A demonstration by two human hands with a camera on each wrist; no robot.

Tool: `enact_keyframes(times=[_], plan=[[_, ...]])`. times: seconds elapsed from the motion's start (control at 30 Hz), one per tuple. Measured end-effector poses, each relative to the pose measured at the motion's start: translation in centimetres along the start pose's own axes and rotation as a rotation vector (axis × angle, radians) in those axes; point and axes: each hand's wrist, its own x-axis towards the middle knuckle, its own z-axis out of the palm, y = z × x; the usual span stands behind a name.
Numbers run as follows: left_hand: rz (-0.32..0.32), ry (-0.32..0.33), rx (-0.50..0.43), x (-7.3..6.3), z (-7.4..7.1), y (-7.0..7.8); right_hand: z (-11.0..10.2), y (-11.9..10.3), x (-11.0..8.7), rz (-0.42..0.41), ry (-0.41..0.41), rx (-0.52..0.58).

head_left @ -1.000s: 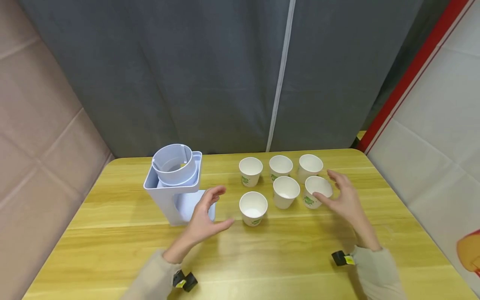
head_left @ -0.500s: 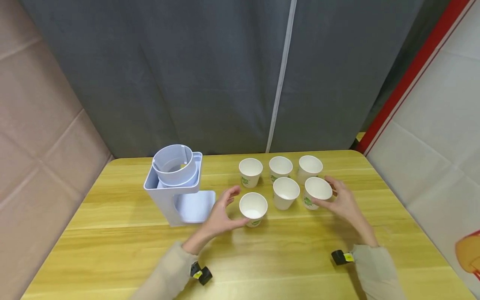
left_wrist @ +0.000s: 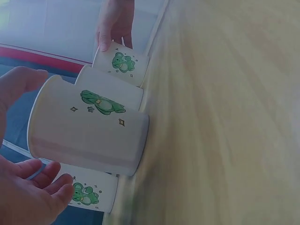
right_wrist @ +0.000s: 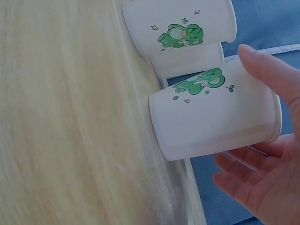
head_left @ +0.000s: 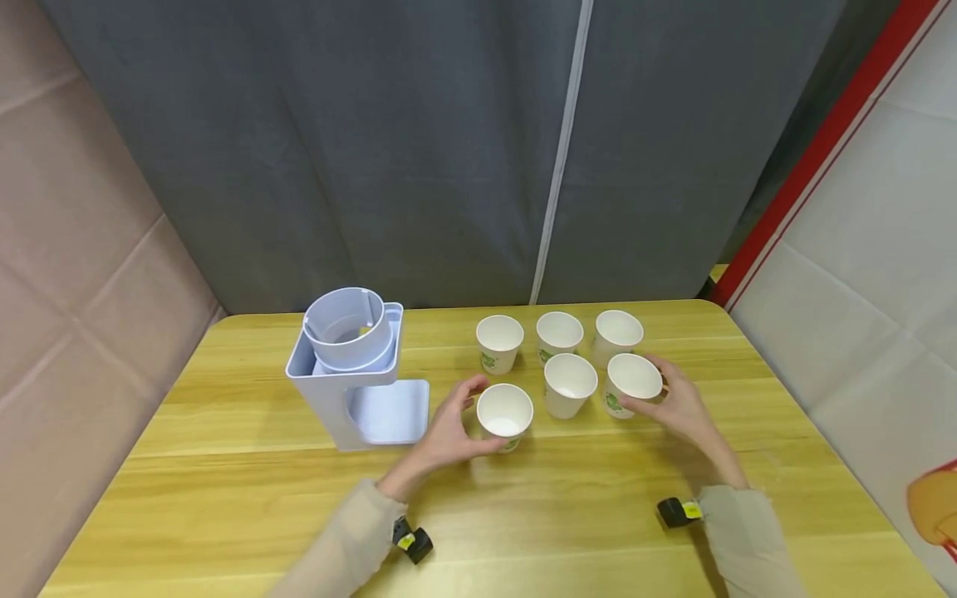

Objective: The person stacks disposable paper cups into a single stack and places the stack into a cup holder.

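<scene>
In the head view, my left hand (head_left: 452,433) is at the nearest white paper cup (head_left: 505,410), thumb in front and fingers on its left and far side. The left wrist view shows that upright cup (left_wrist: 89,126) between thumb and fingers, the thumb tip right at the rim and some space under the curved fingers. My right hand (head_left: 684,411) holds the front row's rightmost paper cup (head_left: 634,376). Its thumb (right_wrist: 265,65) lies on the wall of that cup (right_wrist: 215,117), with the fingers around the opposite side. Green cartoon animals decorate both cups.
Between the two hands stands another paper cup (head_left: 571,383). A back row holds three more cups, the leftmost (head_left: 499,339) behind my left hand. To the left is a pale blue plastic stand (head_left: 329,399) carrying a round container (head_left: 347,328). A grey curtain (head_left: 419,166) hangs behind the wooden table (head_left: 523,531).
My left hand has moved right from beside the stand to the nearest cup, its thumb coming around the front. My right hand has closed in on its cup. The cups have stayed in place.
</scene>
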Motion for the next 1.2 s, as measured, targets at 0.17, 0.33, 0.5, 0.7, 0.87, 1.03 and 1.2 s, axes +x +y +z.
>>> enact_keyframes(times=[0.17, 0.33, 0.5, 0.7, 0.87, 1.03, 1.2], plan=[[-0.002, -0.003, 0.022, 0.1, 0.3, -0.1, 0.2, 0.0, 0.0, 0.009, 0.004, 0.017], [-0.03, -0.004, 0.016, 0.3, 0.6, -0.1, 0.1, -0.3, 0.0, 0.006, 0.014, 0.014], [-0.05, 0.003, 0.006, 0.5, 0.9, -0.2, 0.1, -0.4, 0.0, -0.011, 0.021, 0.003], [-0.058, 0.004, 0.009, 0.5, 1.1, -0.4, 0.2, -0.4, 0.0, -0.014, 0.024, -0.004], [-0.065, -0.003, 0.006, 0.5, 1.2, -0.6, 0.2, -0.4, -0.1, -0.02, 0.031, 0.001], [-0.064, -0.005, 0.003, 0.5, 1.2, -0.8, 0.2, -0.3, 0.0, -0.012, 0.034, 0.001], [-0.057, -0.001, 0.012, 0.4, 1.0, 0.9, 0.2, -0.7, -0.1, -0.015, 0.046, -0.003]])
